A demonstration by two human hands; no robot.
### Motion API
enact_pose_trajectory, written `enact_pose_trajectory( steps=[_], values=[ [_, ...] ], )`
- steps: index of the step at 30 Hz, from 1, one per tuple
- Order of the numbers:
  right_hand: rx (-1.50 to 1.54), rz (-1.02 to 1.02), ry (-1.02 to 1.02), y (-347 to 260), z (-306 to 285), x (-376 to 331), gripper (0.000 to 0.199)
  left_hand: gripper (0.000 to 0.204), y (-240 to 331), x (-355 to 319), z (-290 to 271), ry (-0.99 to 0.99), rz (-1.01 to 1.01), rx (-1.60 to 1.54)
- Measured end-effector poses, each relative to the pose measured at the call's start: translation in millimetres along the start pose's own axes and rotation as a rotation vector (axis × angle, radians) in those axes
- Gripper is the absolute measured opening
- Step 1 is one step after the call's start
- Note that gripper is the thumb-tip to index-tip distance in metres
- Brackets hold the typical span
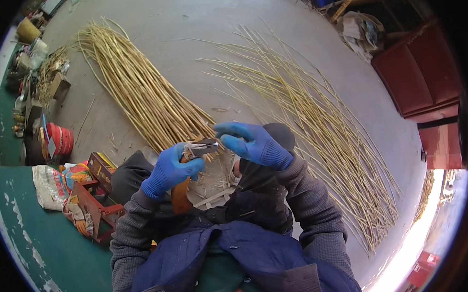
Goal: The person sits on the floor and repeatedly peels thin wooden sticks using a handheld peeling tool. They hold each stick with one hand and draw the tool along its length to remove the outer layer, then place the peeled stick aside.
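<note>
Between gloved hands point(170, 169) point(255, 142), perhaps a knife point(202, 145).

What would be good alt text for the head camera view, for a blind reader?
Two blue-gloved hands work over the person's lap: the left hand holds a small dark tool, the right hand is beside it. Long pale yellow reed bundles and loose reed stalks lie on the grey concrete floor.

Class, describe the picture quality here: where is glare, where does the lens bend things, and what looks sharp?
Head view: daylight blows out the lower right floor edge; fisheye bends the pale straw stalks near the rim; blue-gloved left hand and right hand look sharp, corners black.
</note>
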State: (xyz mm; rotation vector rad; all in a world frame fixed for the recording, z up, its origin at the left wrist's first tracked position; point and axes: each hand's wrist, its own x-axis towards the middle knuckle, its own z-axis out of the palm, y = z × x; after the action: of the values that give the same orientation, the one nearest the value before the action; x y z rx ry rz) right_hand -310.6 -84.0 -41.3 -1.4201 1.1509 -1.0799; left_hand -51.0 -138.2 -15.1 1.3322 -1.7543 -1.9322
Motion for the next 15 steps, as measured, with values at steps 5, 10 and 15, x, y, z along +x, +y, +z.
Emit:
enact_pose_trajectory(
  steps=[5, 10, 15],
  values=[
    [0.126, 0.340, -0.254, 10.9, 30.1, 30.1, 0.042, 0.039, -18.2, 0.5, -25.6, -0.032, 0.079, 0.256],
    [0.192, 0.433, -0.326, 29.3, 53.3, 58.4, 0.039, 0.050, -46.0, 9.6, -42.9, -0.004, 0.071, 0.066],
    [0.361, 0.364, -0.314, 52.4, 71.0, 94.4, 0.043, 0.051, -53.7, 19.2, -84.8, 0.089, 0.080, 0.075]
  ],
)
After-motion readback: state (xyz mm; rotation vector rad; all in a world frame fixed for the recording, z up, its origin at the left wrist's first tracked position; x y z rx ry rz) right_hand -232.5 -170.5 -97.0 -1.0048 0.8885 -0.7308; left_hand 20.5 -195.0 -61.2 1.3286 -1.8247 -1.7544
